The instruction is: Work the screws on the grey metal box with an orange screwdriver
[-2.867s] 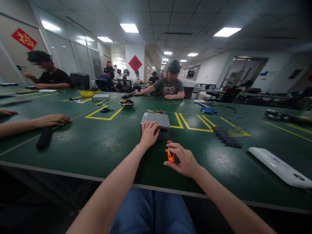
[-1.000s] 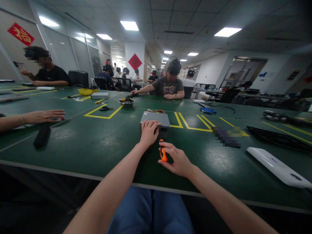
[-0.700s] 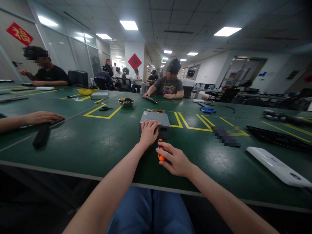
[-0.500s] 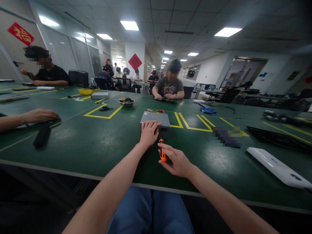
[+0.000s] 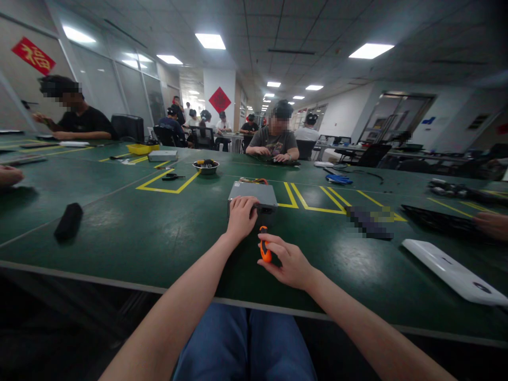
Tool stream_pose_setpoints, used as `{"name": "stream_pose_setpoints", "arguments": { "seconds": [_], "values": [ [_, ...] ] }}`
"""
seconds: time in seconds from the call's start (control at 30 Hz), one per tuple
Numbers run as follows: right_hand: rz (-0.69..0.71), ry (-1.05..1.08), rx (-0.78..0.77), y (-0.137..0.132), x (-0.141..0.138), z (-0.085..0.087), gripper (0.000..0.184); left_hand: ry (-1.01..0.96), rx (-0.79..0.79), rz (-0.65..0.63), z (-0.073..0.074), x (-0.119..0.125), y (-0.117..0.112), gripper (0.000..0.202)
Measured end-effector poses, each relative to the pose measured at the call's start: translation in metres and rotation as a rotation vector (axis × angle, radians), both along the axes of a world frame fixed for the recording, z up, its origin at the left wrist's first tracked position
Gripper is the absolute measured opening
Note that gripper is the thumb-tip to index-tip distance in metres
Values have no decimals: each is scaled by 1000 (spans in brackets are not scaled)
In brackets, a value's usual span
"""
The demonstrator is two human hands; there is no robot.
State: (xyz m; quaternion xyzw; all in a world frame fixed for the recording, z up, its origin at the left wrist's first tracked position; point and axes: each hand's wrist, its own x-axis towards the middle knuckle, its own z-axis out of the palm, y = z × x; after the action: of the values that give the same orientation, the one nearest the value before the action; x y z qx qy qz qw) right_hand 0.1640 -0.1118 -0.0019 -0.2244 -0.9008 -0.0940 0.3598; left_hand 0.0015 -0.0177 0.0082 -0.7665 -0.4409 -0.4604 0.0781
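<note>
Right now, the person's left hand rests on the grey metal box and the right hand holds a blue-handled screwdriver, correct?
Not quite: the handle is orange, not blue. The head view shows the right hand holding an orange-handled screwdriver, while the left hand does rest on the grey metal box.

Co-worker's hand [image 5: 8,174] pulled off black block [image 5: 68,222] (far left); another hand [image 5: 492,225] entered right; orange screwdriver [image 5: 265,253] shifted left.
</note>
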Motion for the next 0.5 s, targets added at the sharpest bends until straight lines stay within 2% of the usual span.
{"name": "stream_pose_setpoints", "arguments": {
  "seconds": [0.13,0.23,0.33,0.5],
  "values": [
    [-29,-150,15,-5,-3,7,34,29,-14,37,0,1,-1,26],
    [-36,-126,89,-5,-4,7,27,45,-20,43,1,1,-1,26],
    [-27,-69,99,-4,-4,5,24,46,-23,47,1,2,-1,26],
    [-46,-191,68,-6,-4,9,30,47,-29,50,1,2,-1,25]
  ]
}}
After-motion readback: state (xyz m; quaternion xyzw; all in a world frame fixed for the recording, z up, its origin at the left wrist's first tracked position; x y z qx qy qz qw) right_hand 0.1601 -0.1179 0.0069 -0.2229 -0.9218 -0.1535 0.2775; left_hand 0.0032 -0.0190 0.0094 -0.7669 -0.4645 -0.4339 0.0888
